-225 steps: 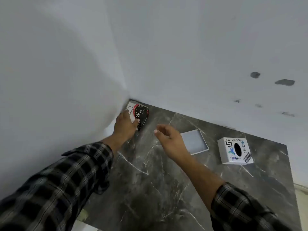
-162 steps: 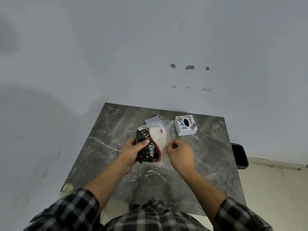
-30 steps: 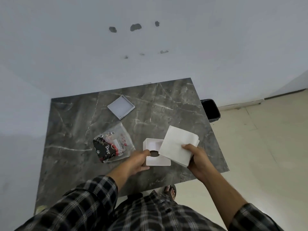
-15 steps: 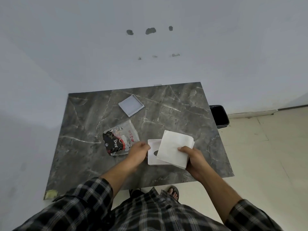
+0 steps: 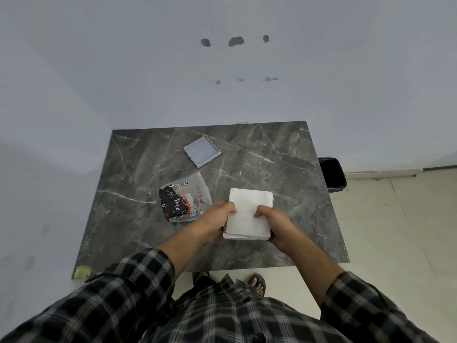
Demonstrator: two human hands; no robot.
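head | step, likely: seating stack (image 5: 249, 211) of tissues onto box (image 5: 237, 235), near table's (image 5: 284, 169) front edge, right of centre | left hand (image 5: 215, 219) fingers curled round box's left side | right hand (image 5: 274, 224) pinches stack, thumb on top | next: align corners, press stack down evenly into box
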